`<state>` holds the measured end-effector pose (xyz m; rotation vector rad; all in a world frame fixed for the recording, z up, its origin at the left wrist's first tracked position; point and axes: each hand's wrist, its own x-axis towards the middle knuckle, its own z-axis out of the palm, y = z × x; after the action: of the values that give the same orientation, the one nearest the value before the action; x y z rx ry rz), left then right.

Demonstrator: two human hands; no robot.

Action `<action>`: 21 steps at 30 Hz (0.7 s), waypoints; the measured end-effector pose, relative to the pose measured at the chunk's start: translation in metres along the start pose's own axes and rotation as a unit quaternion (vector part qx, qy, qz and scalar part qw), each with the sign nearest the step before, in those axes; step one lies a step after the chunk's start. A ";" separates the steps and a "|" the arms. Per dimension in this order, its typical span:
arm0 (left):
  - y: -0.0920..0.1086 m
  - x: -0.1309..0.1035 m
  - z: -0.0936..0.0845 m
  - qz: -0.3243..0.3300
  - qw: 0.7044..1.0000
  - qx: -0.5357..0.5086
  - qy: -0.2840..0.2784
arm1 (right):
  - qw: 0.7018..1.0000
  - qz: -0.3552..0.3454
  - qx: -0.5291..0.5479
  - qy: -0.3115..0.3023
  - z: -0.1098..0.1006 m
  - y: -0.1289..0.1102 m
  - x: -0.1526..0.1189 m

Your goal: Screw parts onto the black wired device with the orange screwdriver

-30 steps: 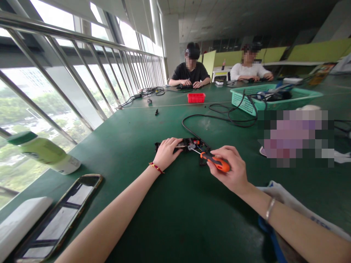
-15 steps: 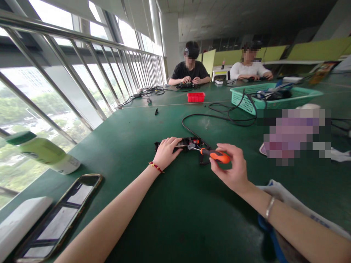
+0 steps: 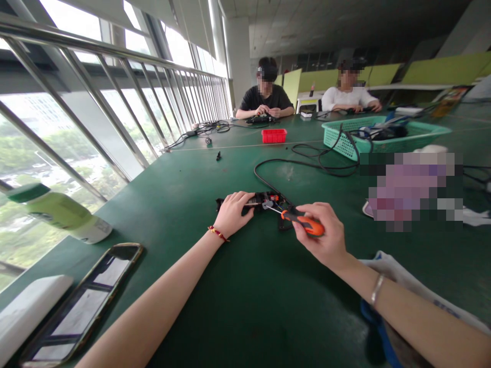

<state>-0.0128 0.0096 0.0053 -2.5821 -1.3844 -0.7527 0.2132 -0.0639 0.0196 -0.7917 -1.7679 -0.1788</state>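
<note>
A long black device [image 3: 261, 197] with a cord lies on the green table, its inside partly exposed and red parts showing at its right end. My left hand [image 3: 233, 212] rests over its left part with the fingers curled around it, hiding much of that side. In my right hand [image 3: 326, 232] is a screwdriver [image 3: 312, 226] with an orange and black handle. The shaft points left, and its tip is at a small grey part near the middle of the device. Whether the tip sits in a screw is too small to tell.
A black cable [image 3: 268, 161] runs from the device toward a green basket [image 3: 341, 144] of parts. A red tray [image 3: 273, 136] stands farther back. At left are a bottle [image 3: 61, 212] and a phone [image 3: 84, 306], beside a metal railing [image 3: 115, 55]. Two people sit across the table.
My right hand has closed more around the screwdriver handle, and the handle's rear end has dipped slightly. My left hand and the device have stayed in place.
</note>
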 end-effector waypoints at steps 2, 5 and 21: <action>0.000 0.000 0.000 -0.001 1.000 0.000 -0.002 | 1.000 -0.002 0.019 0.020 0.002 0.001 -0.001; 0.000 0.000 -0.001 -0.001 1.000 -0.002 -0.004 | 0.999 -0.011 0.020 0.029 0.002 0.001 -0.001; 0.001 0.001 -0.001 0.008 1.000 0.014 -0.012 | 0.999 -0.023 -0.047 -0.003 -0.005 0.000 0.000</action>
<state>-0.0120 0.0097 0.0072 -2.5860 -1.3695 -0.6966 0.2167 -0.0667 0.0212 -0.8205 -1.7950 -0.2923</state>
